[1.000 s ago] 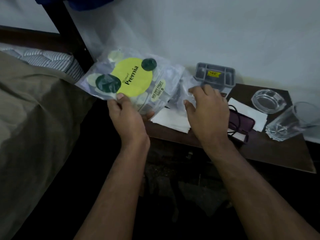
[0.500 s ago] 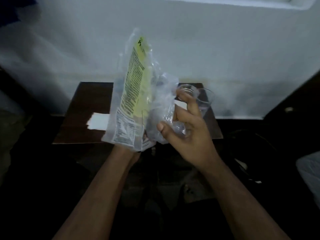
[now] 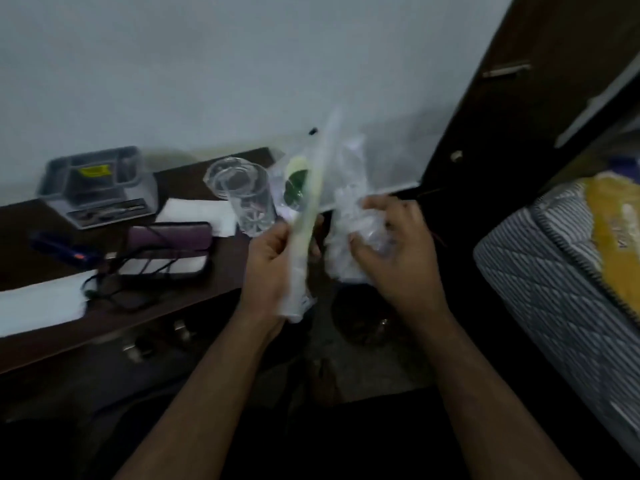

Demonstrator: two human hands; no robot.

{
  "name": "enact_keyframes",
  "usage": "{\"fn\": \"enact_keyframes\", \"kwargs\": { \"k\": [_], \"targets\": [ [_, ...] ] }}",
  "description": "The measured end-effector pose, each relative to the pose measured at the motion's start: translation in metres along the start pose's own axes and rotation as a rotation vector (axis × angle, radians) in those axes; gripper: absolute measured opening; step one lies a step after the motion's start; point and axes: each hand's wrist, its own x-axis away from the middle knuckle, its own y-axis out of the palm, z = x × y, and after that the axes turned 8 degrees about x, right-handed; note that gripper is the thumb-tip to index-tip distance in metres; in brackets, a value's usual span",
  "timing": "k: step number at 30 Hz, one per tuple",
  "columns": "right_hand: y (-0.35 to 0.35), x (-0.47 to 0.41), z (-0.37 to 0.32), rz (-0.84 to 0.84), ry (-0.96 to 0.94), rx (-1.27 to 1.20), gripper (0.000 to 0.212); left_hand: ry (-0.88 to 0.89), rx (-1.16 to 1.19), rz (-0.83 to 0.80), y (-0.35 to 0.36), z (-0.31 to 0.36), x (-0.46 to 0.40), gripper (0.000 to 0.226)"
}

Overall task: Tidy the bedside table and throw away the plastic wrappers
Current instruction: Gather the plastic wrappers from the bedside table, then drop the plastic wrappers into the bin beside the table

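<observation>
I have both wrappers lifted clear of the bedside table (image 3: pixel 221 271), which sits to my left. My left hand (image 3: pixel 273 271) is curled round the printed wrapper (image 3: pixel 311 202), which stands nearly upright and edge-on to me, its yellow and green label just showing. My right hand (image 3: pixel 398 251) has its fingers bunched into the clear wrapper (image 3: pixel 349 216), crumpled into a loose wad just right of the first; the frame is smeared here, so I think the two plastics touch, but I can't swear to it.

The step in hand, as I judge it, is gathering both into one bundle to carry to a bin, and no bin is in view. To do it well I'd fold the tall wrapper down into the wad and squeeze firmly, since slick film springs open and slips. I'd keep my left elbow away from the drinking glass (image 3: pixel 249 199), which stands at the table's far right corner near the wrappers. The grey tray (image 3: pixel 100 185), purple case (image 3: pixel 169 237), black cable (image 3: pixel 138 271) and white papers (image 3: pixel 41 303) remain on the table to be straightened.
</observation>
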Motion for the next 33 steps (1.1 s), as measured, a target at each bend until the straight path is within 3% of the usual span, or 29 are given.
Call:
{"fn": "enact_keyframes", "kwargs": {
  "k": [2, 5, 8, 12, 18, 23, 26, 29, 33],
  "targets": [
    [-0.015, -0.008, 0.031, 0.081, 0.143, 0.097, 0.038, 0.035, 0.001, -0.029, 0.015, -0.016, -0.01, 0.037],
    [-0.028, -0.018, 0.081, -0.013, 0.426, 0.188, 0.04, 0.051, -0.082, -0.055, 0.041, -0.039, -0.023, 0.038],
    [-0.028, -0.024, 0.126, -0.1, 0.611, 0.254, 0.025, 0.068, -0.164, -0.023, 0.055, -0.067, -0.036, 0.019],
    [-0.02, -0.03, 0.164, -0.203, 0.806, 0.339, 0.031, 0.09, -0.311, 0.014, 0.067, -0.096, -0.055, 0.022],
    [-0.003, -0.04, 0.201, -0.309, 0.971, 0.255, 0.046, 0.241, -0.531, 0.017, 0.079, -0.111, -0.069, 0.039],
    [0.003, -0.042, 0.213, -0.312, 0.978, 0.166, 0.067, 0.236, -0.447, 0.033, 0.087, -0.116, -0.072, 0.015],
    [0.001, -0.045, 0.212, -0.187, 0.962, 0.177, 0.075, 0.297, -0.485, 0.069, 0.087, -0.112, -0.076, 0.026],
    [-0.006, -0.052, 0.206, -0.017, 0.869, 0.299, 0.063, 0.322, -0.48, 0.089, 0.085, -0.109, -0.079, 0.028],
    [-0.005, -0.056, 0.187, -0.057, 0.673, 0.282, 0.028, 0.296, -0.478, 0.087, 0.081, -0.109, -0.079, 0.028]
  ]
}}
